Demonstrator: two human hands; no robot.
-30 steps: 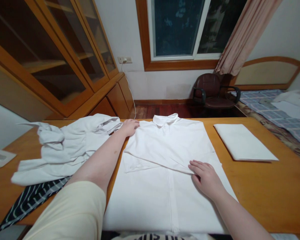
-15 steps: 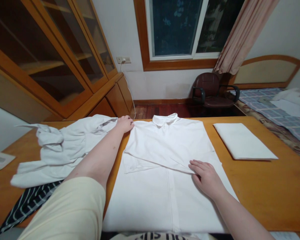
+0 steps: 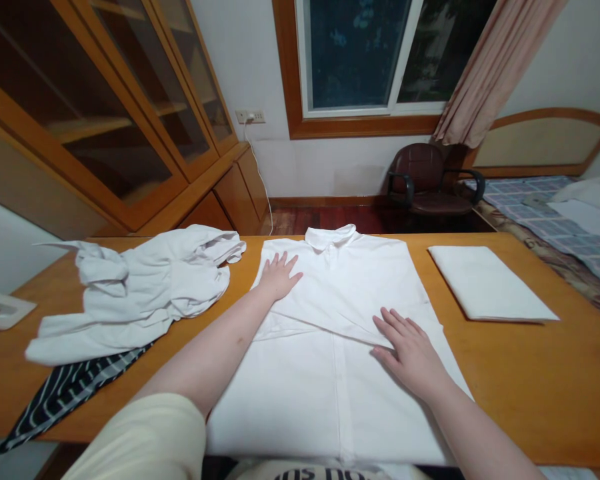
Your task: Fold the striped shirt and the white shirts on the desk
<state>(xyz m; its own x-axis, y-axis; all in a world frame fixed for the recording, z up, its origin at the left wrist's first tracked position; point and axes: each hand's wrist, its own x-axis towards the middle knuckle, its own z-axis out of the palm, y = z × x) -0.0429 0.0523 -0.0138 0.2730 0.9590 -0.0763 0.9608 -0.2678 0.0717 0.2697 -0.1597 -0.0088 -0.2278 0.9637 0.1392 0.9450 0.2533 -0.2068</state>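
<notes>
A white collared shirt (image 3: 340, 293) lies spread on the wooden table (image 3: 530, 373), collar away from me, with a sleeve folded across its middle. My left hand (image 3: 279, 275) rests flat on the shirt's upper left part, fingers spread. Flat too, my right hand (image 3: 410, 350) presses the folded sleeve's edge at the shirt's right side. Neither hand holds anything.
A heap of crumpled white clothes (image 3: 140, 287) lies at the left, over a dark striped garment (image 3: 65, 390). A folded white cloth (image 3: 485, 283) sits at the right. A white object (image 3: 0, 310) is at the far left edge. A chair (image 3: 430, 180) and bed (image 3: 555, 213) stand beyond.
My left hand has come back from the shirt's far left shoulder corner and now lies flat lower on the shirt. My right hand stays in place, fingers slightly more spread.
</notes>
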